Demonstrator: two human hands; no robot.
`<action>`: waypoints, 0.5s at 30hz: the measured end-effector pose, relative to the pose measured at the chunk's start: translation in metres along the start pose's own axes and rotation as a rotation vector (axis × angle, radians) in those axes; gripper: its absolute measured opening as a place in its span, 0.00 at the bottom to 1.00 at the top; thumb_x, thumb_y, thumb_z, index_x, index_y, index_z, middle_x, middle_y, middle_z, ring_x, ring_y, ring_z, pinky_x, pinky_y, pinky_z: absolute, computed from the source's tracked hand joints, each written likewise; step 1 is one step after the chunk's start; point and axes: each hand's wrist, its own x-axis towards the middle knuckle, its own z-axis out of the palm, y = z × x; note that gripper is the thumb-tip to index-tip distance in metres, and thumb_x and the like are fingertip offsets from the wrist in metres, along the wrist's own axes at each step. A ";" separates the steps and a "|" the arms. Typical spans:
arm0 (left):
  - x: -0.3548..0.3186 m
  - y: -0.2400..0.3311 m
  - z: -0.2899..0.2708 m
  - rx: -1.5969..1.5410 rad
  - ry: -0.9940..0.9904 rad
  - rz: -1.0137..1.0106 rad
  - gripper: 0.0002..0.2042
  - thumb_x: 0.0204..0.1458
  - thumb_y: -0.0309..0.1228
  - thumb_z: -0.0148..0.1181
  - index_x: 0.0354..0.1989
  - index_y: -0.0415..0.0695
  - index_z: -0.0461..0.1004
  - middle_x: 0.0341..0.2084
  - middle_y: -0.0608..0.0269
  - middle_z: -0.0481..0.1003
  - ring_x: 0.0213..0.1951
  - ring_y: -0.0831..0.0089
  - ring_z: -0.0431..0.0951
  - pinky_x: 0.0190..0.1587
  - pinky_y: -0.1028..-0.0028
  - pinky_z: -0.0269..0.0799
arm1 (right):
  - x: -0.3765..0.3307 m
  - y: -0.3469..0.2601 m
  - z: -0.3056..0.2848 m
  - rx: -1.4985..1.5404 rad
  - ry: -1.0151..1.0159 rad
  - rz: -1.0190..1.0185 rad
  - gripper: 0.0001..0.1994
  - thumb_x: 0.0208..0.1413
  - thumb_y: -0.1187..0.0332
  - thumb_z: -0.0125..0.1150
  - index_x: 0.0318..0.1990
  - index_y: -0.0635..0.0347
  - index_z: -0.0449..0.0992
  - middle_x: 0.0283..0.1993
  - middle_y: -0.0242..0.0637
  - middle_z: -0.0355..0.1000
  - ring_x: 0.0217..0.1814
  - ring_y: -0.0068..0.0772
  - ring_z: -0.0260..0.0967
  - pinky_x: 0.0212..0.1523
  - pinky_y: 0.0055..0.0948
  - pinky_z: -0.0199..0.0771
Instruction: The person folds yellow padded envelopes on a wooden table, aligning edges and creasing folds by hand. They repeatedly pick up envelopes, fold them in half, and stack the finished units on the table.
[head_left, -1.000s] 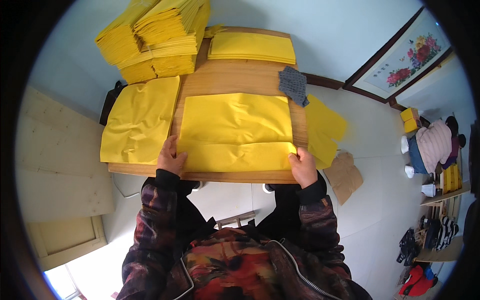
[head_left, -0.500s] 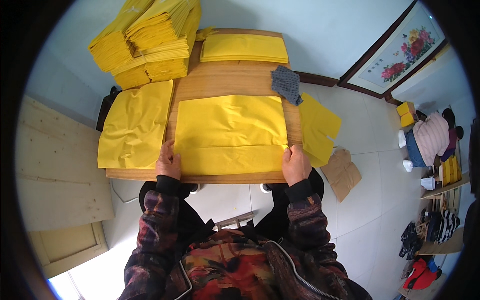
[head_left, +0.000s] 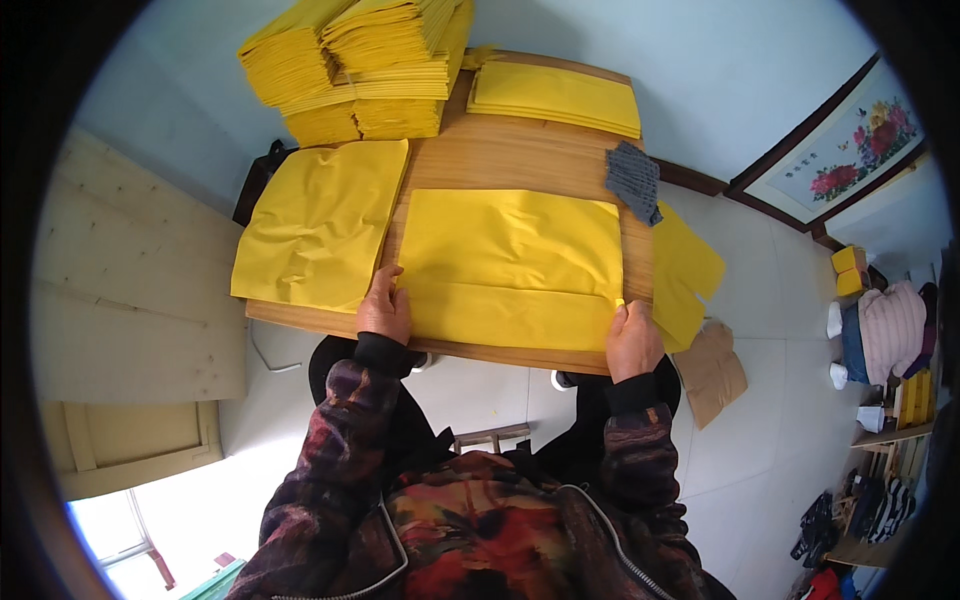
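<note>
A yellow paper-like sheet (head_left: 512,240), lightly creased, lies flat on the wooden table in front of me. A strip along its near edge is folded over, with a straight crease across the full width. My right hand (head_left: 634,342) pinches the right edge at the end of that crease, thumb and finger closed on it. At the opposite edge, my left hand (head_left: 385,306) is closed with thumb and fingers at the sheet's side. Just left of it lies a stack of wrinkled yellow sheets (head_left: 320,225).
Tall bundles of folded yellow pieces (head_left: 390,80) rise at the table's far left. A flat yellow pile (head_left: 555,97) lies at the far edge, a grey knitted cloth (head_left: 632,180) at the right edge. Yellow sheets (head_left: 685,275) and brown paper (head_left: 712,375) are beyond the table's right side.
The whole scene has shifted right and tilted in the picture as my head turned. Both hands stay at the sheet's side edges, and its folded strip looks much the same.
</note>
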 end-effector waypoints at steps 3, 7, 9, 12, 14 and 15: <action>-0.003 0.005 -0.002 0.014 0.005 -0.019 0.14 0.53 0.24 0.56 0.49 0.46 0.71 0.21 0.56 0.70 0.25 0.60 0.73 0.32 0.66 0.71 | 0.001 0.000 0.001 -0.022 0.009 -0.007 0.10 0.62 0.61 0.51 0.33 0.57 0.67 0.28 0.47 0.75 0.32 0.55 0.74 0.30 0.51 0.72; -0.005 0.005 -0.003 0.009 0.012 -0.030 0.13 0.53 0.24 0.55 0.48 0.46 0.71 0.23 0.54 0.72 0.26 0.58 0.75 0.32 0.65 0.71 | 0.001 0.001 0.002 -0.027 0.004 -0.006 0.10 0.62 0.61 0.52 0.34 0.57 0.67 0.29 0.47 0.75 0.33 0.54 0.74 0.31 0.51 0.72; -0.006 0.005 -0.002 -0.001 0.013 -0.027 0.12 0.53 0.24 0.55 0.47 0.45 0.71 0.24 0.52 0.74 0.28 0.56 0.76 0.33 0.65 0.72 | 0.000 0.001 0.003 -0.023 0.002 -0.012 0.10 0.61 0.61 0.52 0.34 0.58 0.68 0.30 0.47 0.75 0.33 0.54 0.74 0.31 0.51 0.72; -0.006 0.004 -0.002 0.041 -0.004 -0.037 0.12 0.53 0.24 0.54 0.46 0.45 0.71 0.27 0.49 0.76 0.31 0.52 0.78 0.35 0.62 0.73 | 0.001 0.001 0.003 -0.017 0.001 -0.023 0.10 0.61 0.62 0.53 0.34 0.58 0.68 0.30 0.47 0.75 0.34 0.55 0.74 0.32 0.51 0.72; -0.006 0.005 0.000 0.049 0.015 -0.009 0.12 0.53 0.24 0.54 0.46 0.45 0.71 0.29 0.48 0.77 0.34 0.50 0.78 0.37 0.61 0.74 | 0.002 0.001 0.003 -0.023 0.023 -0.036 0.10 0.61 0.62 0.53 0.35 0.58 0.68 0.30 0.48 0.75 0.34 0.56 0.74 0.32 0.51 0.72; -0.006 0.005 0.000 0.056 0.012 -0.014 0.12 0.52 0.24 0.54 0.46 0.45 0.71 0.30 0.47 0.77 0.35 0.49 0.78 0.38 0.60 0.74 | 0.002 0.001 0.003 -0.015 0.023 -0.046 0.09 0.61 0.62 0.53 0.35 0.58 0.68 0.30 0.48 0.75 0.34 0.56 0.74 0.32 0.51 0.72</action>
